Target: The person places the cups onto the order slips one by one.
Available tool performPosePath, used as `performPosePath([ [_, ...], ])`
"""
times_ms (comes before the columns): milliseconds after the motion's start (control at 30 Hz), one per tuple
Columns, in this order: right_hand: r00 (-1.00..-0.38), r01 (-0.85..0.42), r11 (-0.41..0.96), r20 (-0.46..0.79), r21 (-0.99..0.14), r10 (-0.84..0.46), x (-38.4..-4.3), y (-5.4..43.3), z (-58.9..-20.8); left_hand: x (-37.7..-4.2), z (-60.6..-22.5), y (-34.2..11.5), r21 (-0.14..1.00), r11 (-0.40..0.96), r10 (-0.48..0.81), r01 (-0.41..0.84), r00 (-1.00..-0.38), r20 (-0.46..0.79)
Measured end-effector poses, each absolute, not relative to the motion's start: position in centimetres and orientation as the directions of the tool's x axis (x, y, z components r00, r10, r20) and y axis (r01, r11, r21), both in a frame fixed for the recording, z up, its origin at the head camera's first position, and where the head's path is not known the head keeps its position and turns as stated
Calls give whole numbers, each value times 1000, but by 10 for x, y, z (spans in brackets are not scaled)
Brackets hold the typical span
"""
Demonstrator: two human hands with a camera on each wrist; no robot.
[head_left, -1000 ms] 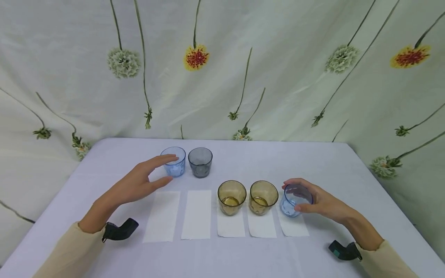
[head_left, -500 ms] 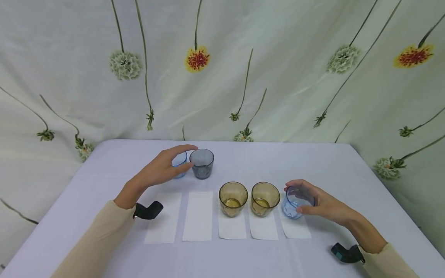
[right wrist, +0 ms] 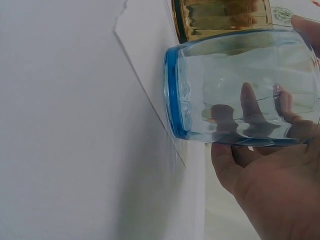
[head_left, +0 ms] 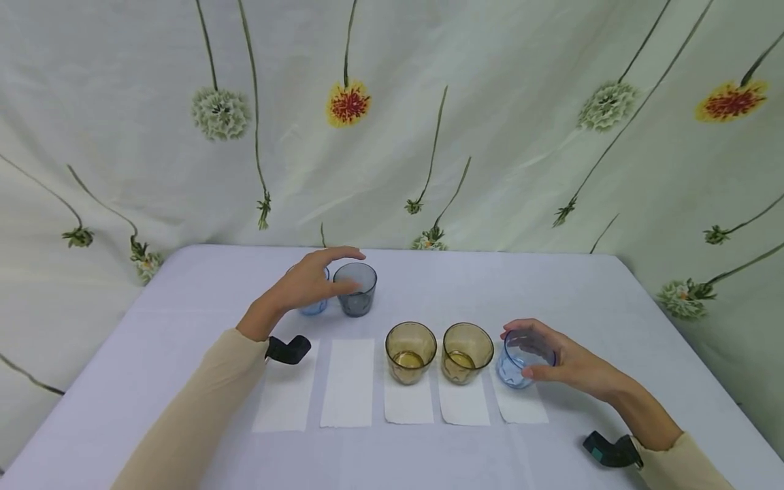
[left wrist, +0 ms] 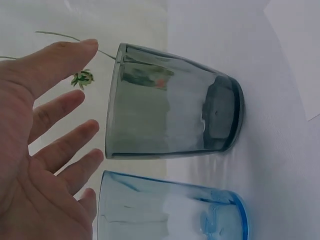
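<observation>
My left hand hovers at the rim of a smoky grey glass, thumb and fingers spread apart. In the left wrist view the fingertips are beside the mouth of the grey glass, not wrapped round it. Partly behind that hand stands a light blue glass. My right hand grips a second blue glass, which stands upright on the rightmost paper strip. The right wrist view has the fingers behind this blue glass, seen through its wall.
Two amber glasses stand on neighbouring paper strips, close to the held blue glass. Further left, two white paper strips lie bare on the cloth-covered table. A flower-print curtain hangs behind the table.
My left hand has moved right and away from me, from the blue glass to the grey glass. The right hand keeps its grip on the other blue glass, in the same place.
</observation>
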State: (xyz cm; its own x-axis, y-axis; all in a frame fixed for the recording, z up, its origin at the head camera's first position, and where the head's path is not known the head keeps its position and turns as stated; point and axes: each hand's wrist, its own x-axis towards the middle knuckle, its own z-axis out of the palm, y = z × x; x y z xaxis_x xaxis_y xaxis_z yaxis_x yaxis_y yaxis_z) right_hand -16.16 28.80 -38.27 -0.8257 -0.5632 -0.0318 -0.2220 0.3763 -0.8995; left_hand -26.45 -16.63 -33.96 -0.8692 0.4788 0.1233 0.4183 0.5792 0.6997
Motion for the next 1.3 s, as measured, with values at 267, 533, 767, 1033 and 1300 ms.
performPosePath([
  [267, -827, -236, 378, -20, -895, -561, -162, 289, -384, -270, -344, -162, 723, 576, 486, 382, -871, 73],
  [533, -832, -220, 394, -39, -892, -554, -163, 288, -384, -274, -352, -165, 698, 601, 506, 389, -862, 45],
  [767, -828, -228, 386, -31, -894, -560, -163, 289, -385, -275, -353, -163, 675, 625, 520, 393, -854, 16],
  [1033, -831, -230, 395, -32, -889, -555, -164, 289, -386, -274, -354, -161, 694, 585, 539, 420, -841, 54],
  [1300, -819, -240, 367, -15, -899, -573, -165, 291, -387, -274, -354, -160, 711, 567, 534, 416, -843, 66],
])
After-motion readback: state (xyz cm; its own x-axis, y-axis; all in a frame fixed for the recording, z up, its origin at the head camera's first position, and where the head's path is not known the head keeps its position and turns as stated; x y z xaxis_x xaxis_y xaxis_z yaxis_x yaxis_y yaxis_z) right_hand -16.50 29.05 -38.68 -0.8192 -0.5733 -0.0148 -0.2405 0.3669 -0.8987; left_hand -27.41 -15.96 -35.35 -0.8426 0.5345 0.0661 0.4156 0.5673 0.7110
